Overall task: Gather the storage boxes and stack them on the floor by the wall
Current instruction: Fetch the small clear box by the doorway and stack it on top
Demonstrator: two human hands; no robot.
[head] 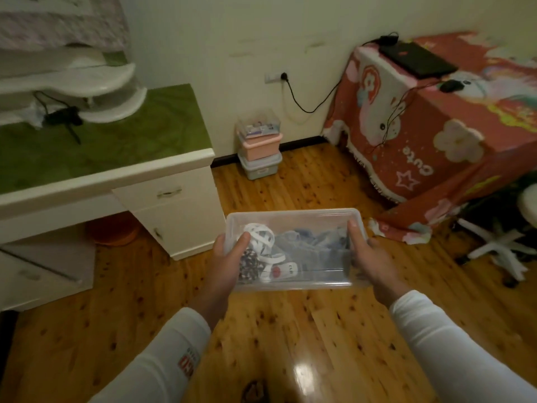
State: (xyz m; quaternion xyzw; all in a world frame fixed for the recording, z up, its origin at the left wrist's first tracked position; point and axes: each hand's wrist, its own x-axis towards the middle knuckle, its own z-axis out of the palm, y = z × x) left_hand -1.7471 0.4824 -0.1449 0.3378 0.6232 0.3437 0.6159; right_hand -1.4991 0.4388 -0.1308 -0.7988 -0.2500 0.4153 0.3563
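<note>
Clear plastic, rectangular and round-cornered, the box [293,228] of soft cloth sits clamped at its short ends between my left hand [229,257] and right hand [370,257], over glossy knotty floorboards [290,330], with three stacked boxes [259,146] far by the wall.

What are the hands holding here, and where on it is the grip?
Both hands hold the clear storage box: left hand at its left end, right hand at its right end, thumbs over the rim.
</note>
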